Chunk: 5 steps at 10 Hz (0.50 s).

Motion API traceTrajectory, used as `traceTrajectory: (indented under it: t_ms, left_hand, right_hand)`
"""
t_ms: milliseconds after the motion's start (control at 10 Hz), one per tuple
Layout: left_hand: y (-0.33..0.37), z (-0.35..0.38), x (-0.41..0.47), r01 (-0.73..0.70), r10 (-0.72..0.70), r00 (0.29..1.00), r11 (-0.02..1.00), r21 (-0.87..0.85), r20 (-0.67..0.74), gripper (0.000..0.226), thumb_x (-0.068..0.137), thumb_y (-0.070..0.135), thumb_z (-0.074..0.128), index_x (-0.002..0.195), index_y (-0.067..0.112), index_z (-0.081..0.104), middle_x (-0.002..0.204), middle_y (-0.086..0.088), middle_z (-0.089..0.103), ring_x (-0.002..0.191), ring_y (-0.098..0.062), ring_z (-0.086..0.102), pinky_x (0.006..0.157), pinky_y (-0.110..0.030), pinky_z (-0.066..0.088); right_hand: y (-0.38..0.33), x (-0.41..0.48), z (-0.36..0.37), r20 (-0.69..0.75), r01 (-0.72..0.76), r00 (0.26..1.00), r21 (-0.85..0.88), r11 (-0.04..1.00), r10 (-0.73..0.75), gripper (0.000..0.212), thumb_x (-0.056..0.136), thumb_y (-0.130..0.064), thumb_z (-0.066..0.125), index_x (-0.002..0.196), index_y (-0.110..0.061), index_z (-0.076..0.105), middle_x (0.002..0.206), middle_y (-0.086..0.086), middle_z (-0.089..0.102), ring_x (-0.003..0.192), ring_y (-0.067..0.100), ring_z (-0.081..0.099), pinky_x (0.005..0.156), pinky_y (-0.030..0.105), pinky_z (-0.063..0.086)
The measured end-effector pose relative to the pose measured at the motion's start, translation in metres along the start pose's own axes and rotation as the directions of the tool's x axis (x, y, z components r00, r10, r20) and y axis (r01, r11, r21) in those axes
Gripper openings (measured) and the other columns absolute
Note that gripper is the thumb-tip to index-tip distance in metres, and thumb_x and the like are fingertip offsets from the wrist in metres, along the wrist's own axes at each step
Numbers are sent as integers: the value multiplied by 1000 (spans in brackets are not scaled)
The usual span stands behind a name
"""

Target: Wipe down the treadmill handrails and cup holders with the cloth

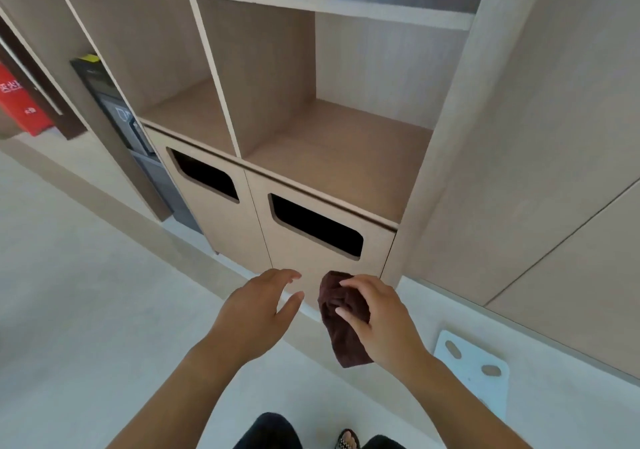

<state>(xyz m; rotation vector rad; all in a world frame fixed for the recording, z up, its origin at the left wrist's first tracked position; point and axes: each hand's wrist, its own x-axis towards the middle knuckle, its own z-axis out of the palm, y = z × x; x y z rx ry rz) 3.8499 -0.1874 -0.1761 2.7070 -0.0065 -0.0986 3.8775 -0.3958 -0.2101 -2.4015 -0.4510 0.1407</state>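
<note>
A dark brown cloth (343,324) hangs bunched in my right hand (381,317), which is closed around its upper part at lower centre of the head view. My left hand (258,304) is just to the left of it, empty, with fingers spread and pointing toward the cloth. Both hands are held in front of a wooden cabinet door. No treadmill, handrail or cup holder is in view.
A wooden shelf unit (339,157) fills the view ahead, with two lower doors with dark slot openings (315,226) (206,174). A red box (19,102) and a dark panel (114,109) stand at left. A pale blue plate with holes (474,369) lies on the floor.
</note>
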Motion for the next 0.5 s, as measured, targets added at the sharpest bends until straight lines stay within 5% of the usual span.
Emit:
traceTrajectory:
  t_ms: [300, 500]
  left_hand:
    - [-10, -50, 176, -251, 251, 966, 968, -20, 62, 38, 92, 41, 40, 129, 29, 44, 132, 9, 52, 113, -13, 52, 92, -32, 45]
    - [-13, -99, 276, -399, 399, 917, 917, -17, 6, 37, 93, 37, 43, 127, 24, 49, 127, 2, 57, 109, -19, 55, 88, -28, 41]
  right_hand:
    - [-4, 161, -45, -264, -83, 960, 46, 995, 93, 34, 85, -34, 64, 117, -26, 57, 122, -5, 57, 109, 20, 53, 92, 37, 44]
    - [-5, 268, -87, -402, -192, 897, 27, 981, 186, 53, 79, -43, 69, 124, -21, 53, 132, 2, 54, 123, 22, 46, 105, 40, 36]
